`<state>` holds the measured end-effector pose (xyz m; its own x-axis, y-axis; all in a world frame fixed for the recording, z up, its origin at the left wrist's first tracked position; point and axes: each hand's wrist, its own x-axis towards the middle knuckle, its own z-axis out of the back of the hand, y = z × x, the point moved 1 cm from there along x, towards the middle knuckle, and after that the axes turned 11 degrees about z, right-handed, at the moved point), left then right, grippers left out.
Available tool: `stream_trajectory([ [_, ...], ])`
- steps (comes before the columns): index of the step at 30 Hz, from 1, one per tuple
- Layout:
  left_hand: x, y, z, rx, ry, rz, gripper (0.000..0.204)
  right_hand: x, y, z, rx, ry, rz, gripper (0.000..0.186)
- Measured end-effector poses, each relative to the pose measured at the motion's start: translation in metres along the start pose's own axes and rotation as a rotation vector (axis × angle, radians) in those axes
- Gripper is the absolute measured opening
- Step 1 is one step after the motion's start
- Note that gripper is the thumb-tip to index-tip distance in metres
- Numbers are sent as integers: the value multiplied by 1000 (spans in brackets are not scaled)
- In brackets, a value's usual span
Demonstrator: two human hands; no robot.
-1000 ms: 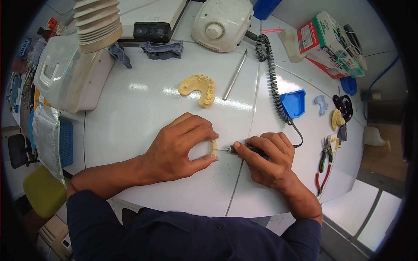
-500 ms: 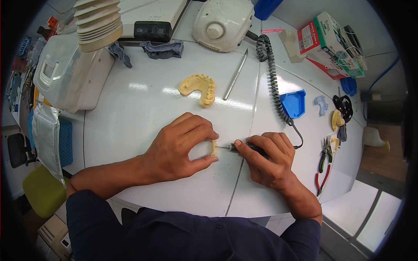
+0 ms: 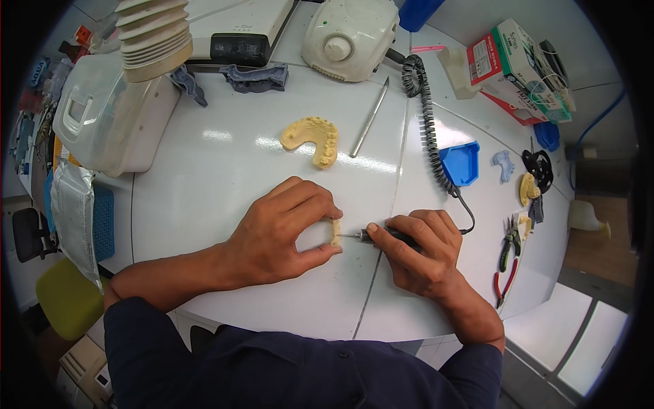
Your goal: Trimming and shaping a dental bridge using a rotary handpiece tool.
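My left hand pinches a small cream piece of a dental cast between thumb and fingertips, just above the white table. In my right hand is a black rotary handpiece, gripped like a pen. Its thin metal bur points left and meets the side of the small cast piece. From the handpiece's back end a cord runs up to a coiled black cable. Beyond my left hand lies a yellow horseshoe-shaped dental cast, teeth showing along its outer edge.
A metal pencil-like tool lies behind the yellow cast. The white control unit stands at the back. A blue tray, pliers and a box are on the right. At left is a clear-lidded case; a ribbed hose hangs nearby.
The handpiece's tip has shifted very slightly down along the cast piece. Otherwise both hands and everything on the table look the same.
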<state>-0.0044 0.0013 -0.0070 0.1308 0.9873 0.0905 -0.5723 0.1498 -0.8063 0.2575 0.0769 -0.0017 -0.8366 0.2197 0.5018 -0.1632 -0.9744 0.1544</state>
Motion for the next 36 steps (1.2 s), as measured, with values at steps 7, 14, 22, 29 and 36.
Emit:
stream_trajectory([
  [7, 0, 1, 0, 3, 2, 0, 43, 2, -1, 2, 27, 13, 12, 52],
  [14, 0, 0, 0, 3, 4, 7, 43, 1, -1, 0, 32, 4, 26, 53],
  [22, 0, 1, 0, 7, 7, -6, 43, 1, -1, 1, 39, 5, 30, 53],
  [29, 1, 1, 0, 26, -9, -14, 44, 0, -1, 0, 39, 5, 45, 53],
  [36, 1, 1, 0, 29, -9, -18, 44, 1, -1, 1, 48, 7, 33, 56],
])
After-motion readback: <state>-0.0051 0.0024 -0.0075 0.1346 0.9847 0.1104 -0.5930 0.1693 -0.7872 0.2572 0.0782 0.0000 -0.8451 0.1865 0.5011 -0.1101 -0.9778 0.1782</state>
